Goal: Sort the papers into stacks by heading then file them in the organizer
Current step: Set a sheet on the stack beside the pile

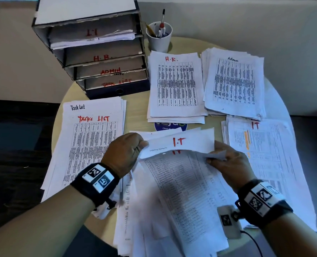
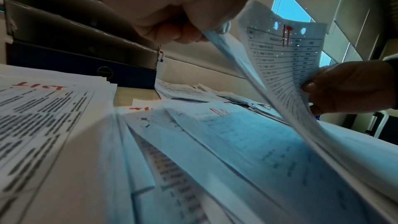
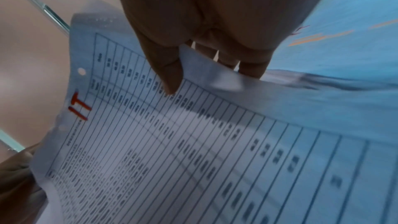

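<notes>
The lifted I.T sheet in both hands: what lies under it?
Under the lifted I.T sheet lies another table sheet headed IT in red, and below that a paper marked H.R.. The rest of the pile is covered.

The right hand (image 3: 206, 43) pinches the edge of a ruled sheet (image 3: 193, 142) headed "IT" in red; the left hand (image 3: 17, 176) grips its far corner.

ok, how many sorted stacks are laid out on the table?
4: Task List stack near left, H.R. stack far middle, Admin stack far right, IT stack near right. Unsorted pile excluded.
</notes>
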Tool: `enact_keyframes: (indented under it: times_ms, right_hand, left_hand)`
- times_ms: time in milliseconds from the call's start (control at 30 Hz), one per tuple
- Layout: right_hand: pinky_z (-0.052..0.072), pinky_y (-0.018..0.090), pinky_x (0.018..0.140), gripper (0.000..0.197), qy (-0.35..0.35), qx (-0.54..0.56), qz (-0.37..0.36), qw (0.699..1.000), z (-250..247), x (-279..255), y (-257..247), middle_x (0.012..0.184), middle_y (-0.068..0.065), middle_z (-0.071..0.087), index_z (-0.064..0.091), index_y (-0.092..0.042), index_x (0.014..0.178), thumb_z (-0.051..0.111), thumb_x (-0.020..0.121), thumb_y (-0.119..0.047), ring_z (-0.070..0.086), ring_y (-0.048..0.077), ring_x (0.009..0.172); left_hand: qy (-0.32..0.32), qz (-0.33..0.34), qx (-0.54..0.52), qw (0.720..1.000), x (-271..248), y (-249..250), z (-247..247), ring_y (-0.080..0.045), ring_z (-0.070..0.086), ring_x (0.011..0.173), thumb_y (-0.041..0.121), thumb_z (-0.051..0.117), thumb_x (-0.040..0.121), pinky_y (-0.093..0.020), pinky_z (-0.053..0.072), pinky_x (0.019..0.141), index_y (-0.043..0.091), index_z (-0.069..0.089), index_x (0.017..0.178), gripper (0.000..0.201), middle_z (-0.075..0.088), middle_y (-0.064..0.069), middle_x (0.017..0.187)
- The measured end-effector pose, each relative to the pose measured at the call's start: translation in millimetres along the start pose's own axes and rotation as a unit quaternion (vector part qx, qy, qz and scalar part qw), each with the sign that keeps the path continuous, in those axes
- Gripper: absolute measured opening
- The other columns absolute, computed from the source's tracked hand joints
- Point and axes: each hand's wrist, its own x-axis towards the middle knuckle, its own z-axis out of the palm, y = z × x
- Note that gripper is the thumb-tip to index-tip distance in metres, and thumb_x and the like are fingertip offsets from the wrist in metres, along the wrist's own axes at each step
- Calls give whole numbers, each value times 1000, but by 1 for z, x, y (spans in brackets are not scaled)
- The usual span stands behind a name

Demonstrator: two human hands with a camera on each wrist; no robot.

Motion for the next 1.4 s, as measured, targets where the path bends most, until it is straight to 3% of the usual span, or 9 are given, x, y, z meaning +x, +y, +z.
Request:
enact_keyframes:
  times_ms: [200,300,467,633,900,1067,1167,1300,1400]
  right_hand:
    - [53,15,67,38,68,11,-10,998,1,11,4,73,-21,73,75,-31,63,77,74,6,67,-2,71]
    - [52,14,68,50,24,39,-45,998,-19,0,12,80,-19,73,76,-27,61,67,67,22,67,-1,75]
    - [54,27,64,10,-169,162,-70,970,-55,-27,6,83,7,70,75,-13,77,74,76,-23,68,27,75]
    - [49,22,55,38,-83,154,27,984,-24,-32,0,71,13,67,67,-12,84,73,65,20,61,21,63]
    - [54,19,64,24,-86,6,74,994,-9,-20,8,73,-2,76,75,-13,76,81,67,8,72,12,70]
    - [50,23,67,15,-131,96,-20,987,-11,-27,19,70,12,67,68,-4,59,80,62,-13,67,18,72]
    - [54,27,61,35,-124,175,53,975,-23,-33,22,73,12,71,71,1,64,85,46,-25,69,20,71]
    - [56,24,61,43,-138,184,41,972,-33,-48,13,75,5,74,77,-16,67,82,57,-58,71,18,72]
    - [58,30,70,14,-33,105,65,992,-28,-51,20,76,6,76,79,-15,70,84,67,-2,73,20,76]
  left_hand:
    - [-86,-53,-73,992,7,-16,-1,-21,55,67,60,45,92,-33,43,61,18,58,80,46,58,3,71]
    - [-127,-136,-144,972,12,-22,-2,-14,58,70,30,66,94,-28,47,67,19,64,85,14,67,2,77]
    - [-130,-181,-166,961,17,-25,-4,-14,58,81,15,65,95,-20,46,72,17,68,93,5,69,-1,89]
    - [-124,-155,-172,965,14,-12,-7,-21,61,83,17,62,97,-30,50,76,26,63,86,14,65,6,83]
    - [4,-10,18,1000,11,-2,-9,-13,48,101,7,69,83,-28,45,86,19,61,103,24,54,0,110]
    - [-277,-9,151,949,-5,3,19,-22,40,125,56,68,80,-43,42,100,28,36,144,77,40,0,140]
    - [-304,-60,188,932,-3,0,27,-26,42,128,60,72,75,-46,42,99,30,24,149,93,37,-1,142]
    - [-317,-138,100,933,7,2,29,-25,60,112,42,73,85,-40,48,96,26,49,133,57,61,-1,132]
    - [-256,-169,-112,945,4,-2,19,-22,66,99,25,69,92,-38,53,88,24,65,103,12,71,-4,108]
